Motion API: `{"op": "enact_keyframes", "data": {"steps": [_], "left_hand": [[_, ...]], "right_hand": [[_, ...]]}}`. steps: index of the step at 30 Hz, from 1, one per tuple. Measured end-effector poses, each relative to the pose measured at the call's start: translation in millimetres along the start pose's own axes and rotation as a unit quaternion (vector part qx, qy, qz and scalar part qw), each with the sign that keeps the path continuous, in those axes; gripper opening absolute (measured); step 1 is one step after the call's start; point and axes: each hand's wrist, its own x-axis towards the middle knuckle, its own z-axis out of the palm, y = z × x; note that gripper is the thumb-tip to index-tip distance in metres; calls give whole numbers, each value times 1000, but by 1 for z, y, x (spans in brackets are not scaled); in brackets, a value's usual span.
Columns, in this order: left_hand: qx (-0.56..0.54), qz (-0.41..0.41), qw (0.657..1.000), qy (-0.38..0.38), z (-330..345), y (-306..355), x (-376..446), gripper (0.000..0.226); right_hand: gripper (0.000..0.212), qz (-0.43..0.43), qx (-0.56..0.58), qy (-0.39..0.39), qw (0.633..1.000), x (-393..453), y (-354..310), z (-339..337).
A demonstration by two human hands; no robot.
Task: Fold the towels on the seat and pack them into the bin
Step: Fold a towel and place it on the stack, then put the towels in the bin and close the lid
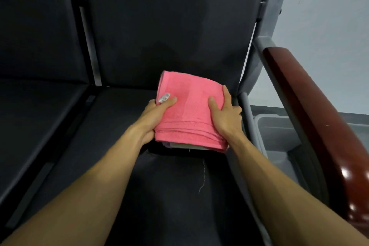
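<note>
Here, seen from my head, I grip a folded pink towel (189,110) stack from both sides above the dark seat (123,146): my left hand (157,116) and right hand (224,115) each curl around an edge, thumbs on top. A grey bin (279,136) sits right of the seat, beyond the wooden armrest (311,110).

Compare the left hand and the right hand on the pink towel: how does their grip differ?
The left hand holds the folded pink towel at its left edge, beside the white tag; the right hand holds the right edge, nearer the grey bin. The left fingers are hidden under the stack; some right fingers show along its side. Both thumbs lie on top, and both hands share the load.
</note>
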Motion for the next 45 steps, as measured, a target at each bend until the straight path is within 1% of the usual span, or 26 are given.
{"op": "enact_keyframes", "data": {"steps": [3, 5, 7, 8, 10, 12, 16, 19, 21, 24, 28, 30, 32, 34, 36, 39, 43, 44, 45], "left_hand": [[-26, -48, 997, -58, -6, 1, -5, 36], [-45, -58, 995, -66, -9, -3, -10, 27], [-61, -61, 994, -61, -7, -10, -18, 19], [-61, -64, 994, -62, -6, -12, -24, 22], [-57, -78, 994, -59, -5, -14, -33, 36], [-52, -87, 994, -50, -6, -12, -46, 44], [-46, -71, 996, -24, -3, 14, -76, 37], [-42, -35, 998, -8, 4, 50, -96, 47], [-36, -1, 999, -10, 16, 80, -112, 51], [-33, 39, 999, -20, 44, 119, -137, 46], [-24, 77, 996, -42, 103, 150, -164, 41], [-14, 86, 994, -58, 141, 152, -175, 38], [-3, 91, 992, -83, 183, 147, -183, 33], [-4, 96, 991, -90, 215, 139, -186, 32], [-6, 96, 990, -103, 253, 126, -183, 38], [-10, 83, 991, -106, 309, 98, -175, 55], [-1, 37, 995, -96, 363, 58, -159, 58], [3, 26, 996, -87, 373, 48, -155, 61], [6, 14, 996, -83, 383, 36, -147, 59]], "right_hand": [[84, 25, 71, -45, 996, -5, 6, -7], [85, 31, 108, -73, 991, -9, 12, -8], [80, 38, 138, -94, 985, -20, 11, -11], [74, 41, 145, -106, 983, -26, 11, -14], [63, 49, 149, -131, 979, -34, 11, -17], [62, 49, 148, -141, 978, -42, 9, -20], [57, 44, 191, -118, 974, -59, -12, -35], [51, 1, 202, -103, 974, -70, -42, -60], [51, -31, 206, -85, 974, -76, -65, -90], [39, -73, 226, -71, 969, -86, -95, -142], [37, -104, 245, -18, 964, -97, -101, -217], [35, -96, 255, -6, 962, -105, -87, -253], [36, -90, 266, 25, 959, -111, -62, -289], [38, -83, 264, 52, 959, -115, -40, -313], [42, -66, 260, 75, 960, -120, -11, -339], [48, -31, 239, 99, 965, -122, 40, -374], [47, 13, 230, 106, 967, -121, 99, -396], [52, 29, 226, 103, 968, -120, 111, -396], [63, 48, 223, 98, 969, -118, 124, -396]]}}
